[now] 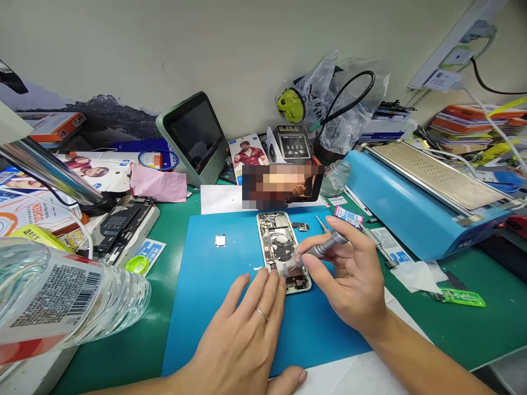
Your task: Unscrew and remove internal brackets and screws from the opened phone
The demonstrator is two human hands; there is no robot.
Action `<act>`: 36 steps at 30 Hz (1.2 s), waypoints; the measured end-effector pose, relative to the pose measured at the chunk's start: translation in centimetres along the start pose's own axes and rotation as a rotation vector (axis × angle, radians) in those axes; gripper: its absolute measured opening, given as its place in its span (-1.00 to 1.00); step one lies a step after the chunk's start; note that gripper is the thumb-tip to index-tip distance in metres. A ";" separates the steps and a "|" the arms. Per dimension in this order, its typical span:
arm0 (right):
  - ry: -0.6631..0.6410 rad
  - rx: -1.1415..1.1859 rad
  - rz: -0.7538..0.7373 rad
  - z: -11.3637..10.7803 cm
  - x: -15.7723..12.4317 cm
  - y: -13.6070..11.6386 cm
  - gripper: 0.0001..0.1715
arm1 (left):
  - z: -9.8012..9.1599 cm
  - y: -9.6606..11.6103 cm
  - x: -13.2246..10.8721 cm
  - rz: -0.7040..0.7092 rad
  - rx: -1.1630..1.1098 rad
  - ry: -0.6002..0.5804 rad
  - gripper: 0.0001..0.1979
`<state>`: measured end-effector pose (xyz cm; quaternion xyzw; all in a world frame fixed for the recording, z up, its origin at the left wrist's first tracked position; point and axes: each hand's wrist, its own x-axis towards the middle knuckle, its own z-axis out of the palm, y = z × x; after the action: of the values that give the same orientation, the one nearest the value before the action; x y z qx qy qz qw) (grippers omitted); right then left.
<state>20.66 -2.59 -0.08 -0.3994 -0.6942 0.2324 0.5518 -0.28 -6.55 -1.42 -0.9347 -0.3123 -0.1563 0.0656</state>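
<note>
An opened smartphone (283,241) lies on a blue work mat (222,307), its inner parts bare. My left hand (251,323) rests flat at the phone's lower left edge, fingers stretched out. A grey screwdriver (321,251) is held between the thumb and fingers of my right hand (354,274); its tip points down over the phone's lower part. A small silvery metal plate (221,240) sits on the mat left of the phone. Beside the phone's upper right lies a small dark component (301,226). Thin tweezers (321,224) show partly behind my right hand.
A water bottle (74,296) stands close at the left. A blue machine with a metal top (420,208) is at the right, near a green cutter knife (463,297). Behind the mat stand a screen device (197,142) and a glass jar (336,178).
</note>
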 end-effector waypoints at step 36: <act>0.365 0.147 0.219 -2.0 2.1 0.5 -0.71 | -0.9 0.3 0.3 0.129 -0.155 0.036 -0.49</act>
<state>22.55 -0.87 1.29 -0.4666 -0.5167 0.2646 0.6673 -0.13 -6.84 -0.45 -0.9522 -0.2372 -0.1924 0.0084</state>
